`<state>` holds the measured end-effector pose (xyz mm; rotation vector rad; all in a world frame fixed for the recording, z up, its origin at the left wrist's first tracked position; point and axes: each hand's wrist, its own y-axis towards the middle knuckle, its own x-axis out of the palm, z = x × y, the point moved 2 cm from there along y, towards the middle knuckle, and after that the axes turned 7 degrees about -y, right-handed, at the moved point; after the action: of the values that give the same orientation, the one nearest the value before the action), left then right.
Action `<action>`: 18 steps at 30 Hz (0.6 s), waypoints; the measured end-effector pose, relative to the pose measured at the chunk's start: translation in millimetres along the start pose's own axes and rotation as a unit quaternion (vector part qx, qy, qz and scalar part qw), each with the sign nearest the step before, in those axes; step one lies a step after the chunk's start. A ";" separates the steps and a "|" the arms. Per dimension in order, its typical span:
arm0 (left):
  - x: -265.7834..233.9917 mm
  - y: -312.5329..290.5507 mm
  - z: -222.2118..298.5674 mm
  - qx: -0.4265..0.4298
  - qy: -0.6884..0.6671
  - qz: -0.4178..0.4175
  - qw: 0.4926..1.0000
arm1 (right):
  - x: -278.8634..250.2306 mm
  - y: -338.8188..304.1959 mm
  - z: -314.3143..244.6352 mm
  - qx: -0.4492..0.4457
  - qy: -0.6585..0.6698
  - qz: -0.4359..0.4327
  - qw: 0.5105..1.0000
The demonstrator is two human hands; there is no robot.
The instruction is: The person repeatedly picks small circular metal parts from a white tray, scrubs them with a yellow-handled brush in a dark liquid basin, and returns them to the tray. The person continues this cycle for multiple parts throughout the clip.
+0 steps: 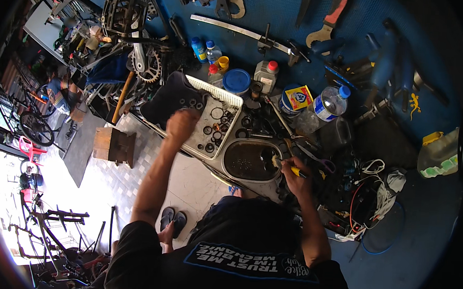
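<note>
My left hand [183, 125] is closed over the left side of a white plastic tray [235, 104], beside a dark cloth [163, 100] with several small ring-shaped parts [193, 102] on it. Whatever its fingers may hold is hidden. More dark rings and bearing-like parts [211, 139] lie in the tray. At the right, my right hand [297, 179] grips a brush with a yellow and black handle [297, 171]. Its pale bristles [276, 161] are at the right rim of an oval pan [225, 167] of dark liquid. Small round specks show in the liquid.
Behind the pan stand a clear blue-capped bottle [330, 103], a grey red-capped bottle [266, 76] and a blue-lidded tub [237, 82]. Scissors [314, 155] and cables [378, 191] lie to the right. A wooden-handled hammer [123, 98] is left of the tray. Tools hang on the blue wall.
</note>
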<state>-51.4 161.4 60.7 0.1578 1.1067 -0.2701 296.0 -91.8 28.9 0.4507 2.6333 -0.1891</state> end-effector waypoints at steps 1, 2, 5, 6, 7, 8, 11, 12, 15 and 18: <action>-3.9 6.1 -34.0 -0.020 0.023 0.007 1.000 | 1.5 0.9 -0.9 -0.008 0.014 0.000 1.000; -9.3 10.3 -60.2 -0.007 0.022 -0.008 1.000 | 2.7 0.7 -0.9 -0.013 0.028 0.003 1.000; -17.2 18.5 -91.3 -0.061 0.035 -0.076 0.995 | 3.1 4.6 -5.5 0.014 0.026 0.005 1.000; -18.7 20.5 -95.0 -0.036 0.047 -0.045 0.997 | 3.8 6.2 -7.2 0.010 0.019 0.004 1.000; -20.4 21.5 -98.5 -0.010 0.060 -0.014 0.998 | 5.0 7.9 -9.0 0.006 0.012 0.002 1.000; -19.3 21.5 -99.2 0.015 0.070 0.014 0.997 | 6.3 8.6 -9.9 0.004 0.004 -0.001 1.000; -34.8 22.2 -65.4 0.080 -0.045 0.118 0.989 | -0.4 8.7 -34.6 0.001 -0.005 -0.013 1.000; -38.0 17.6 -38.7 0.105 -0.071 0.129 0.983 | -1.2 9.2 -36.7 0.009 -0.007 -0.017 1.000; -11.9 -17.2 24.0 0.238 -0.119 0.092 0.960 | 1.4 12.9 -43.3 0.014 -0.010 -0.027 1.000; 31.5 -77.6 99.4 0.322 -0.085 -0.074 0.940 | 8.4 15.4 -43.4 -0.005 -0.044 -0.019 0.999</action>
<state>24.5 57.1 77.0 0.6245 0.8260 -0.7665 276.1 -66.0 62.5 0.3803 2.5557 -0.2023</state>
